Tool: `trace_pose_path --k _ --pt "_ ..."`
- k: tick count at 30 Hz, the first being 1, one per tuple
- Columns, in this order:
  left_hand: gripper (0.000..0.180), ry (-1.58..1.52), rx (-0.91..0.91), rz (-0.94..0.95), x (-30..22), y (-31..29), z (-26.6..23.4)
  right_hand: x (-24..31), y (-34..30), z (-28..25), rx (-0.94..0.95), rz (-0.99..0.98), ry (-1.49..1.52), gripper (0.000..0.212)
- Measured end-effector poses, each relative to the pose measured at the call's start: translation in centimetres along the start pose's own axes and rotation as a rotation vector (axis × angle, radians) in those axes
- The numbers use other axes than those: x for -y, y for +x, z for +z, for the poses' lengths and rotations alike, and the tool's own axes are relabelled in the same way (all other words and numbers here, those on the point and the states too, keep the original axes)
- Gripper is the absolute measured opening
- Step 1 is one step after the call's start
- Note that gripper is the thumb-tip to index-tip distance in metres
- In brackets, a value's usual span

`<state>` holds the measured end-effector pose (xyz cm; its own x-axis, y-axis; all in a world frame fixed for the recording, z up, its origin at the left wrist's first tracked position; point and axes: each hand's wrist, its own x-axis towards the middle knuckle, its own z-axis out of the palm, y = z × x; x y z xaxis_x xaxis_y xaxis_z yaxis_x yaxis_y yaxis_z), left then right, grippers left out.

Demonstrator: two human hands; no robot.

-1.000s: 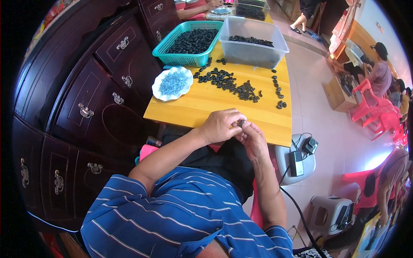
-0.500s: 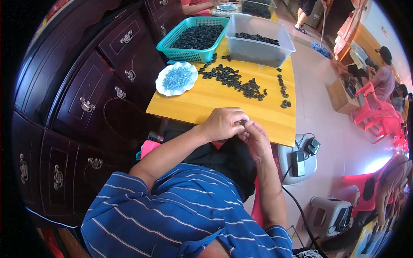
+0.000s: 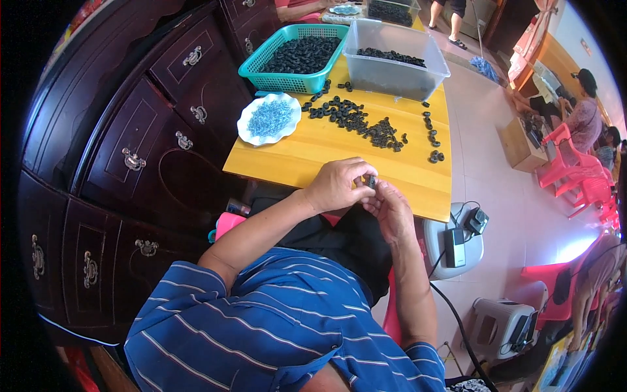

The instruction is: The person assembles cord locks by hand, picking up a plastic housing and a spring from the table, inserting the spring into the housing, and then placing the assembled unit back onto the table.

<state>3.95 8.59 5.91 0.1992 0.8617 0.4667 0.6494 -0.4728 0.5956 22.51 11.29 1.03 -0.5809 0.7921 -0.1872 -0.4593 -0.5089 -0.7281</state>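
Observation:
Just off the near edge of the yellow table, my left hand [image 3: 341, 185] pinches a small black part [image 3: 371, 182] between thumb and forefinger. My right hand [image 3: 393, 210] is closed against it from the other side, its thumb and fingertips touching or beside the part. Whether the right fingers grip something of their own is hidden. Loose black ring-like pieces [image 3: 346, 112] and smaller black pieces [image 3: 384, 134] lie scattered beyond my hands. A short line of black pieces [image 3: 432, 134] runs along the table's right side.
A white scalloped plate [image 3: 244, 128] holds clear bluish bits. Behind it stand a green basket [image 3: 281, 81] and a translucent bin [image 3: 396, 78], both with black pieces. Dark wooden drawers [image 3: 130, 150] close in the left. A grey stool [image 3: 467, 251] with devices and a cable is at right.
The black part now stands up more between my fingers and shows more of itself. My left forefinger has lifted slightly. In the background, the person with the mop has shifted.

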Motion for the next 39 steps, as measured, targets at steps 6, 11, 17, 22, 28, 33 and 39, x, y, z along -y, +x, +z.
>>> trace_pose_path --k 6,11,17,22,28,33,39 --pt "0.027 -0.007 0.024 -0.035 0.0 -0.1 0.0 0.1 -0.2 0.2 -0.022 0.01 -0.09 0.024" --pt "0.023 -0.005 -0.013 0.007 0.1 -0.2 0.2 0.1 -0.1 0.1 -0.018 0.013 -0.091 0.022" --pt "0.022 0.021 -0.027 0.071 0.2 0.0 0.0 0.3 0.0 0.2 0.003 0.01 -0.045 0.021" --pt "0.022 0.075 -0.025 0.074 0.1 -0.2 0.0 0.2 0.0 0.6 -0.005 -0.009 -0.13 0.016" --pt "0.019 0.005 0.121 0.002 -0.9 -0.1 -1.3 -0.6 -0.1 0.8 -0.005 -0.095 -0.253 0.012" --pt "0.012 -0.163 0.111 -0.023 0.5 -0.6 -2.1 -1.4 0.1 0.9 0.068 -0.241 -0.587 0.015" --pt "0.008 -0.408 0.138 -0.292 1.5 -1.7 -1.6 -0.6 -0.4 1.9 0.048 -0.295 -0.928 0.013"
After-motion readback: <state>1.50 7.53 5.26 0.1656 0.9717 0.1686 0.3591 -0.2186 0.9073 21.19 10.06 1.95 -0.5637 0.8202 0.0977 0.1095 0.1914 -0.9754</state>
